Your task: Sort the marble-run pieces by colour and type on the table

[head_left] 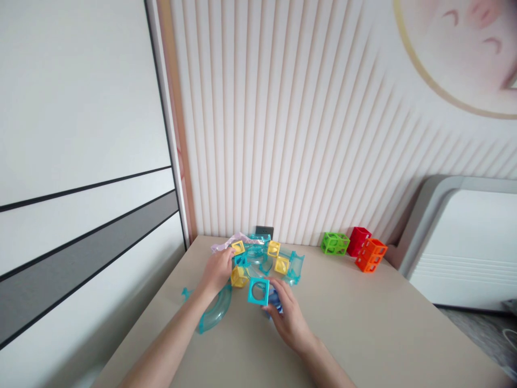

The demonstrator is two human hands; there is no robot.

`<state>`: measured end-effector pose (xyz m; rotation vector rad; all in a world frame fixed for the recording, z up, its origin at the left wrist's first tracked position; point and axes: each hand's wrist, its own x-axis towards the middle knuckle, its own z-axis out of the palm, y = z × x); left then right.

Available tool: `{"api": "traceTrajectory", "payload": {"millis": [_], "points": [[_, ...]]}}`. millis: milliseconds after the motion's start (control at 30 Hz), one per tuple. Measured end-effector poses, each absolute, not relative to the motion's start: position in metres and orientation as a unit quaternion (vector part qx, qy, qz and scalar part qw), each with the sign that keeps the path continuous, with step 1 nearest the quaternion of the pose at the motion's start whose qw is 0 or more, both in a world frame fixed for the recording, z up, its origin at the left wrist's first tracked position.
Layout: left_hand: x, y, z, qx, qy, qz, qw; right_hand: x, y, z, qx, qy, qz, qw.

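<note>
Noted on counter (343, 328): clear teal track (218, 314), near L; orange blocks (370, 256), far R, prob. for elbow room. Gripping teal cube (259, 291) near ctr. w/ fingers (285, 288) of R hand (290, 317), side-on, prob. for clear view. At yellow cube (238, 247) w/ L hand (218, 268); can't tell if gripping.

Premises are consistent with a home, likely a child's bedroom. Evidence: fluted wall (250, 118) bearing a round cartoon picture (468, 51); white cabinet-like panelling (81, 97); apparent headboard (472, 231); tabletop (343, 318) holding toy blocks (251, 293) and curved track pieces (217, 312).
</note>
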<state>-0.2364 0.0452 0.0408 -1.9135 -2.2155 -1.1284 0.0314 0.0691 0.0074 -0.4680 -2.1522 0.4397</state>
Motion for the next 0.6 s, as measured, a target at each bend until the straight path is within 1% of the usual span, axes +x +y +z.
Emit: {"api": "traceTrajectory", "payload": {"millis": [233,433,600], "points": [[-0.233,0.049,0.027,-0.626,-0.724,-0.289,-0.027,0.033,0.064,0.02,-0.173,-0.873,0.175,0.421],[-0.231,0.04,0.022,-0.635,-0.732,-0.246,-0.026,0.032,0.059,0.025,-0.157,-0.885,0.185,0.398],[-0.228,0.038,0.017,-0.636,-0.741,-0.216,-0.016,0.031,0.058,0.027,-0.156,-0.886,0.177,0.4]]}}
